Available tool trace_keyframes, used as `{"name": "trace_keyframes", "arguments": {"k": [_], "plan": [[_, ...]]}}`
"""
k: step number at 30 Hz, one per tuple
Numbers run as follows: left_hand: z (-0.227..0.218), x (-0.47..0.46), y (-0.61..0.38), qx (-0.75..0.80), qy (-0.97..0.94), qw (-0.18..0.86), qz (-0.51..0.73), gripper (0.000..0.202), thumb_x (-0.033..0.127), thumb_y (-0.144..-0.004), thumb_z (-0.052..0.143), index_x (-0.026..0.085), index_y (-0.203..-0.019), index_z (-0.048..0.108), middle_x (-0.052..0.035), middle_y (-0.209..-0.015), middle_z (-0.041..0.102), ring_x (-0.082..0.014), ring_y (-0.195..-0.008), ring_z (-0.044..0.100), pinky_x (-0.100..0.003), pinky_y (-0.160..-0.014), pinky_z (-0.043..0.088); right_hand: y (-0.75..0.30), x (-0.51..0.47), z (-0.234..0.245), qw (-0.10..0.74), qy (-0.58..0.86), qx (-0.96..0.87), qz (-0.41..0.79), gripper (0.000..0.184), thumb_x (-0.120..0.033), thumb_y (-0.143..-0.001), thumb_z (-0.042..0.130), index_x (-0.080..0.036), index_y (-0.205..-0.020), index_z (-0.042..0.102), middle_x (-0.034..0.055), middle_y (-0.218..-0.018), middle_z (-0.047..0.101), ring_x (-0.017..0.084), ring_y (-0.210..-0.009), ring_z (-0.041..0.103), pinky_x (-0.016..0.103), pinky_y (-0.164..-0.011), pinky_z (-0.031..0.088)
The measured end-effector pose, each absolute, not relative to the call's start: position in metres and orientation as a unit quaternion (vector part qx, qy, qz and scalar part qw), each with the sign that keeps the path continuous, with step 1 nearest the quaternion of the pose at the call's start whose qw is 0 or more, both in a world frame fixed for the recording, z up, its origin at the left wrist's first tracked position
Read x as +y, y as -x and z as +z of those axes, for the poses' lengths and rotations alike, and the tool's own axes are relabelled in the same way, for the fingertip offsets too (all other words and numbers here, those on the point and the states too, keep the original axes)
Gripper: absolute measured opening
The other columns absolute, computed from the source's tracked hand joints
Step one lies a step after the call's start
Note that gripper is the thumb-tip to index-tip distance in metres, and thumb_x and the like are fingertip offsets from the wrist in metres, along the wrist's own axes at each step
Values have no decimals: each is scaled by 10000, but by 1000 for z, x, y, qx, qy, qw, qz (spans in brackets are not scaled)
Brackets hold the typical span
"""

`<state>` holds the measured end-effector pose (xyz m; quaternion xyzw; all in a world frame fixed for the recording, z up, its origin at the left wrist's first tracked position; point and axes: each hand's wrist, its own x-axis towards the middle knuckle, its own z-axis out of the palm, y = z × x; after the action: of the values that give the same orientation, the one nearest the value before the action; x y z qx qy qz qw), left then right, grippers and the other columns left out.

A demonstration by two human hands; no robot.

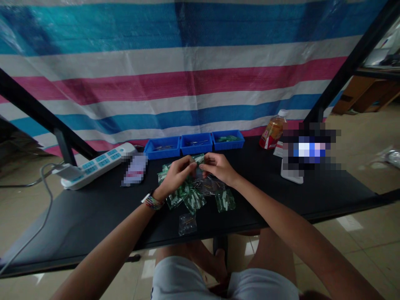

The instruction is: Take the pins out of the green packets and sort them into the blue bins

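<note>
Striped sheeting [187, 85] is hanging behind the middle blue tray [196, 149], which is standing on a black table [265, 204]. In front of that tray, the left hand [178, 172] and right hand [220, 167] are both pinching a small green packet [198, 158]. More green packets [194, 201] are lying farther in front of it.

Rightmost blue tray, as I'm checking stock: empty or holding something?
Holding something: green items lie inside the rightmost blue tray; how many, I cannot tell.
</note>
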<state>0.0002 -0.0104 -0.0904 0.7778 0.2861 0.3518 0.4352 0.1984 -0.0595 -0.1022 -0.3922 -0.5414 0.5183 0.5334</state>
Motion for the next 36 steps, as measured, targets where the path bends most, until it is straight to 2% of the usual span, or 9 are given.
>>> {"name": "trace_keyframes", "arguments": {"k": [4, 8, 12, 16, 20, 24, 29, 33, 36], "plan": [[-91, -10, 3, 300, -761, 464, 341, 682, 680, -1023, 441, 184, -581, 598, -31, -527, 590, -153, -512, 551, -295, -585, 450, -195, -66, -98, 573, 391, -612, 380, 207, -340, -842, 818, -215, -899, 663, -7, -786, 650, 165, -696, 640, 305, -664, 543], [-96, -8, 4, 274, -733, 527, 330, 786, 768, -1013, 320, 168, -645, 671, -72, -562, 638, -191, -556, 617, -319, -599, 498, -196, -71, -94, 592, 377, -683, 203, 74, -264, -902, 762, -216, -866, 718, 37, -904, 675, 190, -853, 662, 333, -791, 552], [-94, -10, -1, 285, -700, 545, 363, 515, 666, -926, 648, 168, -796, 672, -27, -710, 680, -183, -642, 657, -295, -612, 536, -199, -70, -94, 580, 370, -706, 165, 36, -210, -898, 751, -222, -863, 751, 77, -1095, 699, 233, -1052, 688, 411, -968, 562], [-90, -12, -4, 303, -694, 534, 377, 365, 491, -827, 831, 179, -847, 643, 15, -676, 659, -164, -592, 677, -254, -567, 510, -198, -69, -99, 599, 397, -663, 212, 240, -151, -934, 613, -246, -1081, 777, 84, -1207, 703, 227, -1037, 693, 415, -941, 589], [-93, -9, -3, 304, -700, 508, 400, 347, 482, -850, 816, 175, -924, 670, 6, -690, 684, -171, -600, 691, -252, -557, 500, -195, -69, -103, 618, 381, -566, 391, 451, -326, -942, 658, -286, -1390, 637, 62, -1199, 701, 171, -822, 692, 342, -730, 641], [-98, -8, -4, 298, -723, 457, 424, 367, 473, -879, 799, 173, -1073, 712, -10, -781, 704, -161, -661, 663, -253, -586, 505, -193, -65, -104, 607, 417, -524, 428, 345, -359, -798, 795, -222, -1098, 695, 50, -1067, 709, 157, -729, 687, 267, -556, 594], [-102, -8, -6, 289, -756, 428, 403, 391, 472, -992, 664, 201, -1271, 637, -38, -941, 733, -199, -833, 716, -299, -730, 563, -200, -54, -103, 600, 462, -501, 418, 190, -275, -745, 740, -210, -843, 591, -42, -749, 611, 78, -457, 517, 201, -396, 399], [-103, -7, -1, 300, -826, 310, 362, 370, 403, -1008, 608, 206, -1321, 617, -95, -1156, 752, -261, -1059, 721, -412, -958, 562, -229, -36, -96, 682, 499, -470, 255, 169, -304, -831, 667, -233, -882, 522, -31, -781, 596, 124, -549, 609, 239, -492, 491], [-102, -6, 0, 303, -873, 225, 310, 324, 334, -982, 598, 210, -1273, 668, -100, -1205, 743, -288, -1154, 687, -463, -1050, 528, -261, -24, -92, 667, 564, -485, 44, 76, -245, -903, 594, -220, -966, 559, 57, -970, 656, 179, -755, 685, 326, -709, 585]]}}
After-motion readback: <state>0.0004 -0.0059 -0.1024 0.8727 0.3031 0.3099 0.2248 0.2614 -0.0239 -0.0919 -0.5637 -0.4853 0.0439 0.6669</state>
